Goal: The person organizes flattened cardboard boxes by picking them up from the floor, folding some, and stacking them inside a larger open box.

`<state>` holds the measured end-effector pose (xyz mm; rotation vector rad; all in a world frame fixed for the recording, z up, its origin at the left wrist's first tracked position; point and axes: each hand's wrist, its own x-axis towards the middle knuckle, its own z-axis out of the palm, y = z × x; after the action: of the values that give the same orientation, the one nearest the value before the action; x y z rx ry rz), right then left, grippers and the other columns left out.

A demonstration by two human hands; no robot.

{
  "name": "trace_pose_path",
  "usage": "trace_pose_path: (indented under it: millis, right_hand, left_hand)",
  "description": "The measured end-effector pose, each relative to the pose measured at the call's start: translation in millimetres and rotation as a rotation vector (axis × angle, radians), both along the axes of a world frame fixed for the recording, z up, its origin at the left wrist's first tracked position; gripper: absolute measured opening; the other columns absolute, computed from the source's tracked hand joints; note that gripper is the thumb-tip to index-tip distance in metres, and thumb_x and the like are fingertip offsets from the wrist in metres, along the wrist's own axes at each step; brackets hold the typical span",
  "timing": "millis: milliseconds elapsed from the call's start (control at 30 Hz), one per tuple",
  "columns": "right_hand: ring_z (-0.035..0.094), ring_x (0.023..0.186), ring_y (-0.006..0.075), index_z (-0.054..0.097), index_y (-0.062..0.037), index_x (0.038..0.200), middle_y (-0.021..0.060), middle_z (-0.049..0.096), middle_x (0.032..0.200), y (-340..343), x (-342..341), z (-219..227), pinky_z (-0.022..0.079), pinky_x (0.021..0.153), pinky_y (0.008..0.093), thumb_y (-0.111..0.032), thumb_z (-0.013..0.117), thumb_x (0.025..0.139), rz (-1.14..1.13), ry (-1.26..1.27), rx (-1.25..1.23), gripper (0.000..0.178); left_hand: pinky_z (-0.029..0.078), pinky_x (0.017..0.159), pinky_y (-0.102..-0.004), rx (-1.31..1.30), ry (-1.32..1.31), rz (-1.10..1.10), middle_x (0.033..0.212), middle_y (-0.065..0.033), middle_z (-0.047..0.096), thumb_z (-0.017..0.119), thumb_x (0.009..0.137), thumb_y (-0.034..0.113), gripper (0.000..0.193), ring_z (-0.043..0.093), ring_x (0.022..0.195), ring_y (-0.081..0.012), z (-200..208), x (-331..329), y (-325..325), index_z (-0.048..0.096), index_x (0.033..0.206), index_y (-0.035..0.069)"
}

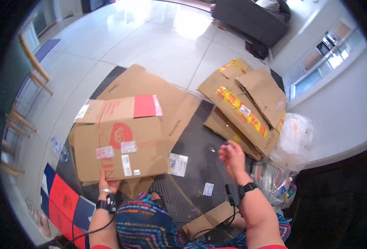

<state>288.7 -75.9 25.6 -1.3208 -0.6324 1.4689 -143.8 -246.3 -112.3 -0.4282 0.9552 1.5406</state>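
A flattened brown cardboard box (146, 126) with red print, a red and white flap and several stickers lies at the left. Its near edge is gripped by my left hand (108, 182), whose fingers go partly out of sight at the cardboard. Beneath it spreads a larger flat cardboard sheet (179, 101). My right hand (233, 159) is raised over the dark mat, palm turned inward, its fingers loosely bent and apart, with nothing in them. Beyond that hand lies a pile of folded cardboard (243, 110) with yellow and red tape.
A white plastic bag (293, 139) and a clear bag of packaging (274, 182) sit at the right by the wall. White labels (178, 164) and a small cardboard piece (210, 219) lie on the mat (191, 141). Wooden chair legs (36, 62) stand at the left.
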Motion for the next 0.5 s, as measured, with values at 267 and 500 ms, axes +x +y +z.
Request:
trace_pose_path:
  millis: [267,500]
  right_hand:
    - [0.057,0.074,0.0181,0.044,-0.0104,0.103,0.0072,0.056,0.084,96.1,206.1,-27.7,0.048,0.061,0.0293,-0.035,0.053,0.081,-0.521,0.192,0.007,0.034]
    - [0.049,0.089,0.0263,0.034,0.0002,0.112,0.0143,0.042,0.106,162.4,263.6,-65.9,0.044,0.075,0.0377,-0.046,0.057,0.075,-0.656,0.29,-0.077,0.064]
  left_hand:
    - [0.05,0.069,-0.0366,0.055,0.245,-0.109,0.099,-0.0067,0.059,0.048,0.08,0.048,0.049,0.058,0.083,-0.0237,4.0,-1.9,-7.7,0.051,0.109,0.008]
    - [0.047,0.07,-0.0337,-0.028,0.288,-0.042,0.102,-0.0023,0.057,0.056,0.076,0.047,0.049,0.055,0.089,-0.0207,-9.5,-12.9,-12.2,0.05,0.11,0.013]
